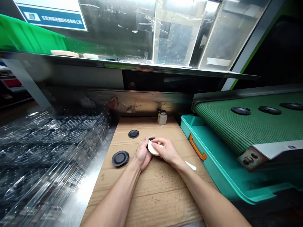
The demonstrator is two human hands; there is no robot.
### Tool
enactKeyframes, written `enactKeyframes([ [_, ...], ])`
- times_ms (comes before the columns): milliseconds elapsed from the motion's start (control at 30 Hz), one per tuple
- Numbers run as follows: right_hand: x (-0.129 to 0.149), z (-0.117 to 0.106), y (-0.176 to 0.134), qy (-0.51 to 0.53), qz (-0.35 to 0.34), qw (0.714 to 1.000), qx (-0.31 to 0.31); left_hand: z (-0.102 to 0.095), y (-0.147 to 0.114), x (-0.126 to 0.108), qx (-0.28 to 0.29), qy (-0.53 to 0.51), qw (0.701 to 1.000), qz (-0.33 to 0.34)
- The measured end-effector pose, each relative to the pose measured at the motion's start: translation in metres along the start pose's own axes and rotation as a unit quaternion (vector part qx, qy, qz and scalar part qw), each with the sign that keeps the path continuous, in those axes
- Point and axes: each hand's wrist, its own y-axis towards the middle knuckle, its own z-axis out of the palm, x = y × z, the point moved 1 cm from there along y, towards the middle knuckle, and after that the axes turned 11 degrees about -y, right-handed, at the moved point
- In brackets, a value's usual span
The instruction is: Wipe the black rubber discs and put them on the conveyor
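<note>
Over the middle of the cardboard sheet point(161, 195), my left hand point(142, 155) is closed around a round black plastic disc point(151, 138), mostly covered by fingers and pad. My right hand point(167, 150) pinches a cream-white round pad point(153, 150) and holds it against or just over the disc; whether they touch is hard to tell. Left of my hands lie a small stack of black discs point(120, 158) and, farther back, a single black disc point(133, 134). A white flat-ended piece point(191, 166) shows partly beneath my right forearm.
A small bottle with a black top point(162, 118) stands at the back. To the right are a teal bin point(220, 170) and a green conveyor belt point(222, 121) carrying black discs. Clear plastic trays point(47, 151) fill the left. A metal shelf point(142, 66) crosses above, bearing a green crate point(30, 36).
</note>
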Motion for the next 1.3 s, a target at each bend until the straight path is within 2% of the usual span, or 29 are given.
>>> enactKeyframes([
  [167, -0.007, -0.013, -0.001, -0.022, -0.003, 0.996, 0.083, -0.001, -0.002, -0.002, -0.024, -0.014, 0.999, -0.022],
  [267, -0.007, -0.021, 0.000, -0.081, 0.001, 0.996, 0.025, 0.000, 0.000, -0.002, -0.023, -0.012, 1.000, -0.016],
  [367, -0.002, -0.020, 0.003, -0.139, -0.041, 0.988, -0.055, 0.000, 0.002, -0.001, -0.027, -0.011, 1.000, -0.004],
  [400, 0.000, -0.018, 0.003, -0.144, -0.058, 0.986, -0.052, 0.000, 0.002, -0.001, -0.026, -0.013, 1.000, -0.004],
  [533, 0.000, -0.017, 0.003, -0.144, -0.071, 0.986, 0.040, -0.001, 0.002, -0.001, -0.023, -0.025, 0.999, -0.017],
  [567, -0.001, -0.018, 0.002, -0.150, -0.064, 0.986, 0.032, -0.001, 0.001, -0.001, -0.024, -0.026, 0.999, -0.019],
  [667, 0.001, -0.018, 0.001, -0.181, -0.061, 0.981, -0.044, 0.000, 0.002, 0.001, -0.017, -0.012, 1.000, -0.013],
  [733, 0.005, -0.014, 0.001, -0.224, -0.056, 0.971, -0.061, 0.001, 0.002, 0.001, -0.006, -0.004, 1.000, -0.011],
  [900, 0.010, -0.008, 0.002, -0.362, 0.054, 0.925, -0.102, 0.000, 0.001, 0.000, -0.010, 0.004, 1.000, -0.007],
  [1033, 0.011, -0.006, -0.002, -0.381, 0.031, 0.922, -0.066, -0.002, 0.003, -0.002, -0.022, -0.020, 1.000, -0.005],
  [1167, 0.012, -0.002, -0.002, -0.387, 0.068, 0.915, -0.094, -0.005, 0.005, -0.003, -0.020, -0.038, 0.999, 0.007],
  [1300, 0.013, 0.008, -0.001, -0.399, 0.051, 0.914, -0.060, -0.006, 0.006, -0.004, -0.035, -0.056, 0.998, -0.001],
])
